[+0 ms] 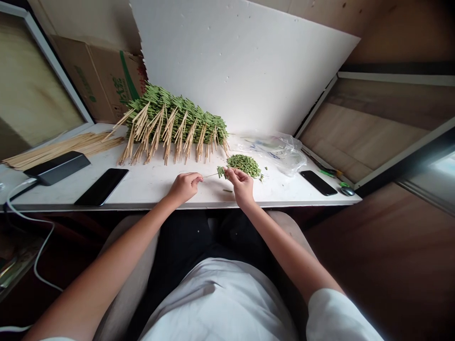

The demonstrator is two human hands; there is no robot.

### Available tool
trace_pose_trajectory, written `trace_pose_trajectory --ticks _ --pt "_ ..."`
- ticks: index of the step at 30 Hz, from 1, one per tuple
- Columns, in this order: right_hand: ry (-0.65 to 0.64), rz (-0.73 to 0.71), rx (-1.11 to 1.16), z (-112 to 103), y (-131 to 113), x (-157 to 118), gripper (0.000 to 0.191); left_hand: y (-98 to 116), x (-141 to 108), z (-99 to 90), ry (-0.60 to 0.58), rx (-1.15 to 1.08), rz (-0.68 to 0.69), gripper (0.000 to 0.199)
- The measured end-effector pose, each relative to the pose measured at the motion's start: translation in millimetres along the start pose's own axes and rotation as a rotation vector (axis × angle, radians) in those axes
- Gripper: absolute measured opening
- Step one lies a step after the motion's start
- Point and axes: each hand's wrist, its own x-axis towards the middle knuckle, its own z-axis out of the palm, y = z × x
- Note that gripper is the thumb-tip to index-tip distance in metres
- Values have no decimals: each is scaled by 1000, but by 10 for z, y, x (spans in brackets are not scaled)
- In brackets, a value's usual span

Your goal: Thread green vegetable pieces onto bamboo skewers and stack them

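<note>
My left hand point(185, 187) pinches the bare end of a thin wooden skewer point(210, 175). Several short green bean pieces point(221, 172) sit side by side on its other end. At that end my right hand point(242, 184) has its fingers closed on a green bean piece, partly hidden by the fingertips. Just behind my right hand lies a loose heap of cut green bean pieces point(245, 163). One stray bean piece point(227, 191) rests on the white table point(142, 189) below the skewer.
Filled bean skewers point(177, 113) are stacked at the back, sticks pointing forward. Bare skewers point(64, 148) lie at left, near a black box-shaped device point(59, 166) and a phone point(102, 186). A clear plastic bag point(280, 149), another phone point(318, 183) and scissors point(330, 171) lie at right.
</note>
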Motion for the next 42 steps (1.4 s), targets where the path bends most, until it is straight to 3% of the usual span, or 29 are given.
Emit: trace_pose_trajectory --ticks 5,9,11,16,20,24,31,35,42 --pt "-7 45 -43 13 66 -10 45 6 -5 10 -21 -11 -1 24" --pt "-51 78 -43 -98 -67 100 48 17 12 -10 4 5 -84 22" --pt "-136 63 -140 -203 -186 172 47 17 25 -25 35 15 -150 23" --pt "-457 -66 -581 -432 -371 252 20 8 42 -36 74 52 -233 25" --pt "-543 -177 -714 -458 -359 237 13 14 40 -35 65 69 -225 24" --pt "-454 -184 -649 -497 -336 303 20 28 40 -46 49 71 -220 24" --pt "-120 89 -115 -652 -207 472 46 41 33 -45 11 98 -174 24" --pt "-96 191 87 -626 -225 467 51 44 31 -40 0 112 -148 24" --pt "-85 187 102 -596 -271 439 40 45 28 -26 -16 108 -129 25"
